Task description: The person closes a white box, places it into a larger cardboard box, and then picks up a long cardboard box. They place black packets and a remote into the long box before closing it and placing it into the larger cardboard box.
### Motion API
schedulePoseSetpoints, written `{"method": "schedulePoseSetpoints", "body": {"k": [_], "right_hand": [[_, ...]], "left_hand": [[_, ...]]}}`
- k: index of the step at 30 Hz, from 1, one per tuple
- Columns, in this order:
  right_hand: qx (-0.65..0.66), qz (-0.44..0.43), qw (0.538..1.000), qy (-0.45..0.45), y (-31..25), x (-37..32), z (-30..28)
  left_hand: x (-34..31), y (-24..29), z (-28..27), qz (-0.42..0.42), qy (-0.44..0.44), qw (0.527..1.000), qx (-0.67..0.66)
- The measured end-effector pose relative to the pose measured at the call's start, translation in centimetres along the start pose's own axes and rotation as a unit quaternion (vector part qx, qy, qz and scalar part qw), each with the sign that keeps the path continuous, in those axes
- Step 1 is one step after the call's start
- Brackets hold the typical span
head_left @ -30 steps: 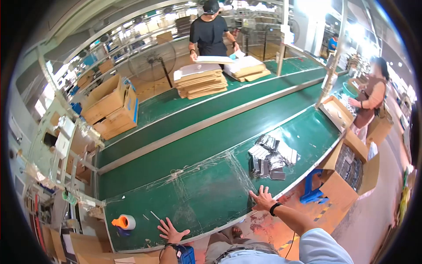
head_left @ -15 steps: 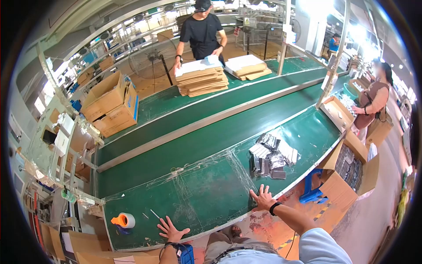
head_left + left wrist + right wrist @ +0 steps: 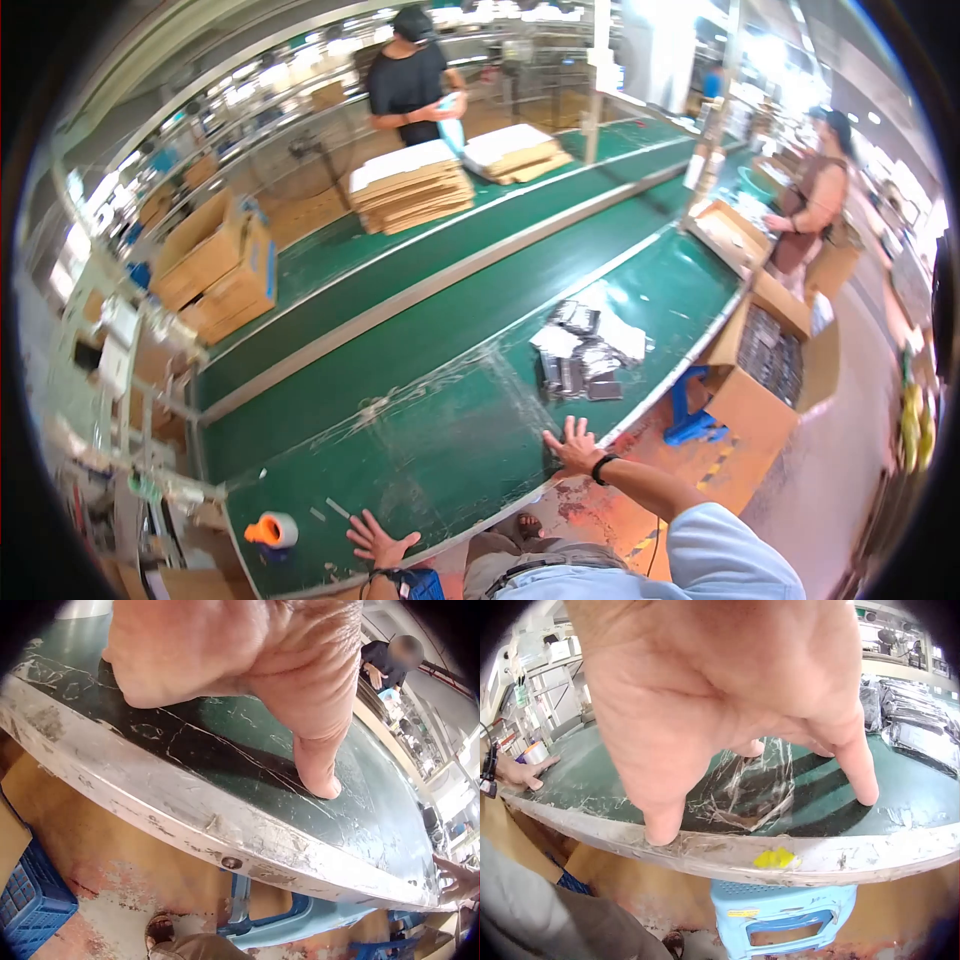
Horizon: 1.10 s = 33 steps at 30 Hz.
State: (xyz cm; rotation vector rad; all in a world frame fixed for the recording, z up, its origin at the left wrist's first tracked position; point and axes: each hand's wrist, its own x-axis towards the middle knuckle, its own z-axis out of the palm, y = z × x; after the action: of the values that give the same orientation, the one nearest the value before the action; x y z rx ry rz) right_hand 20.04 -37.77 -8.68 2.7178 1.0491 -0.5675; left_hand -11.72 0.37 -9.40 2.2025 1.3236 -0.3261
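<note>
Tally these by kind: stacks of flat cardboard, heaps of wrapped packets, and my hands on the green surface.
Stacks of flat cardboard: 2
Heap of wrapped packets: 1
Left hand and right hand: 2
Total: 5

The worktop (image 3: 430, 450) is green, smooth and semi-glossy, scuffed, with clear tape wrinkled across its middle; its rim (image 3: 172, 817) looks like dull, worn metal. Right of centre, the packets (image 3: 590, 350) have shiny plastic film. Boxes at left (image 3: 215, 265) and lower right (image 3: 755, 400) are matt brown cardboard. The stool (image 3: 784, 907), lower centre in the right wrist view, is smooth blue plastic.
</note>
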Motion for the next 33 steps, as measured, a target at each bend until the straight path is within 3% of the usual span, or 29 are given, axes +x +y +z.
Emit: {"method": "schedulePoseSetpoints", "body": {"k": [7, 18, 33], "right_hand": [[0.002, 0.020, 0.999, -0.036, -0.2, 0.2, -0.4], [-0.020, 0.026, 0.999, -0.004, -0.5, 0.1, 0.0], [0.000, 0.034, 0.999, -0.037, -0.6, 0.2, -0.3]], "left_hand": [[-2.3, 2.9, -1.9, 0.002, -0.005, 0.999, 0.052], [-1.8, 2.1, -1.3, -0.006, 0.001, 0.997, 0.072], [-1.5, 1.6, -0.9, -0.003, 0.007, 0.998, 0.061]]}}
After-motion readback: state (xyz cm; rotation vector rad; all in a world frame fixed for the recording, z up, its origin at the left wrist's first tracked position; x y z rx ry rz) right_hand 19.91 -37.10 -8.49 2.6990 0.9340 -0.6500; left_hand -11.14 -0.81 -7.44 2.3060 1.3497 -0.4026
